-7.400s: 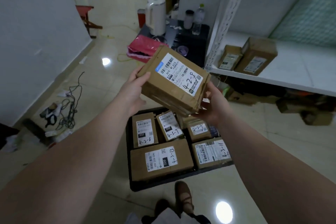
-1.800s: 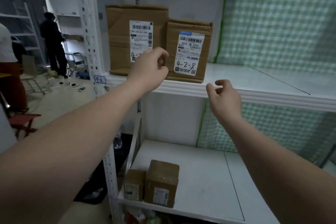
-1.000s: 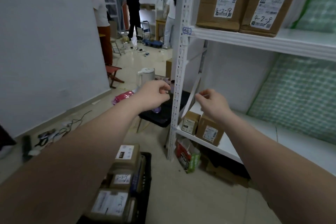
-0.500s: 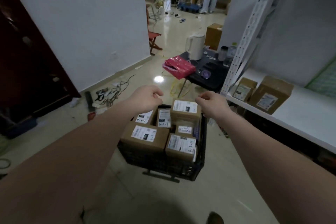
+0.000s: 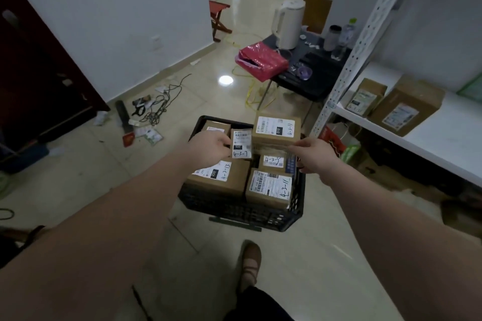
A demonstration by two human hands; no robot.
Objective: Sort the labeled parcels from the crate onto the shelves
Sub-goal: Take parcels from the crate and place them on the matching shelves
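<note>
Tiled floor (image 5: 78, 190) is wide open left of the crate (image 5: 242, 211) and on its near side, with cables (image 5: 159, 107) heaped off by the wall (image 5: 104, 21). Shelf (image 5: 430, 138) edge runs close past the crate's right side. Crate's packed with boxes. The 4-3-7 parcel (image 5: 242, 147) stands mid-crate and the top parcel (image 5: 276, 129) sits at the far right corner. Left hand (image 5: 208, 150) is at the 4-3-7 parcel's left edge, right hand (image 5: 315, 157) at the top parcel's near right corner. Both have curled fingers, can't tell if either actually grips.
</note>
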